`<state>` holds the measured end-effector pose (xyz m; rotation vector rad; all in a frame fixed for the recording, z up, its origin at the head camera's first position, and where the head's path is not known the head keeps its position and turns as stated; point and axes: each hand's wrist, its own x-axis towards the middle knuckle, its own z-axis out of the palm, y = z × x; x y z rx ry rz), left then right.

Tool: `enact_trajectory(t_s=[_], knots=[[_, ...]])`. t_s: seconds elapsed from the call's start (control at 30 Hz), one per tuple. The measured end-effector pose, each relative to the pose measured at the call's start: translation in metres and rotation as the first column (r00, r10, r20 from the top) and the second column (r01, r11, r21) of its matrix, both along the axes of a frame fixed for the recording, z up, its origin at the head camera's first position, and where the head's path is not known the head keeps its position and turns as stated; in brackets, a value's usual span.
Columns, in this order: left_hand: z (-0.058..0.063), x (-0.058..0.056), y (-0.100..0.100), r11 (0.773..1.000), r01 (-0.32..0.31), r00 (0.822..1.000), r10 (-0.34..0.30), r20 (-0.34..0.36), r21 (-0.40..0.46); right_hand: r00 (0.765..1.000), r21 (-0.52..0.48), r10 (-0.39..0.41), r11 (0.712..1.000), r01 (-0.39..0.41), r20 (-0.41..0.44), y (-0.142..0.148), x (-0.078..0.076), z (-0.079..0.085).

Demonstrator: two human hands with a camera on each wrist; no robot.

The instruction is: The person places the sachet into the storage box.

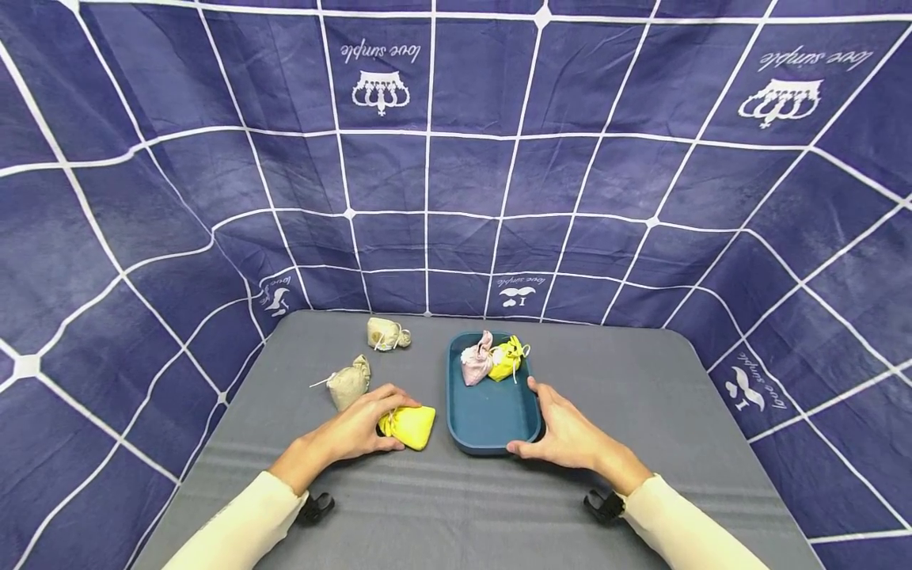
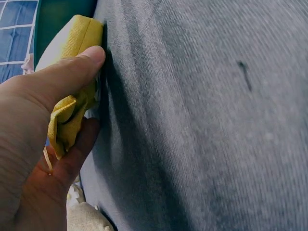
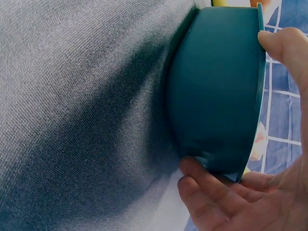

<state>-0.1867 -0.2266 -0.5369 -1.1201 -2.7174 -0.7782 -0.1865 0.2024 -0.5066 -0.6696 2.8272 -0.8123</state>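
My left hand (image 1: pixel 365 423) grips a small yellow drawstring pouch (image 1: pixel 416 427) low over the grey table, left of a blue tray (image 1: pixel 492 448). In the left wrist view, the thumb lies across the yellow pouch (image 2: pixel 79 41) and the fingers are on its gathered neck. My right hand (image 1: pixel 566 423) holds the tray's near right part, the thumb on its front rim and the fingers along the right side. The right wrist view has the tray's outer wall (image 3: pixel 216 86) between thumb and fingers. A pink pouch (image 1: pixel 476 362) and another yellow pouch (image 1: pixel 504 360) lie in the tray's far end.
Two beige drawstring pouches lie left of the tray: a nearer beige pouch (image 1: pixel 349 383) beside my left hand and a farther beige pouch (image 1: pixel 385 333). A dark blue cloth (image 1: pixel 463 182) with white lines surrounds the grey table (image 1: pixel 613 364) at the back and sides.
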Motion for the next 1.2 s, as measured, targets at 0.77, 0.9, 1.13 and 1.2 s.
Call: enact_trajectory(t_s=[0.77,0.9,1.13,1.2], knots=[[0.015,0.0,0.018,0.986,-0.126,0.992,0.125,0.015,0.109,1.0,-0.025,0.004,1.0,-0.004,-0.018,0.001,0.0,-0.004],[0.013,0.0,0.023,0.985,-0.114,0.994,0.113,0.008,0.133,1.0,-0.023,0.01,1.0,-0.011,-0.024,0.001,0.0,-0.004],[0.006,0.001,0.035,0.958,-0.102,0.983,0.057,0.172,0.269,0.999,-0.023,0.01,1.0,-0.011,-0.041,0.002,-0.001,-0.005],[0.005,0.002,0.038,0.955,-0.122,0.978,0.07,0.198,0.269,0.999,-0.022,0.007,1.0,-0.008,-0.035,0.002,-0.001,-0.005]])
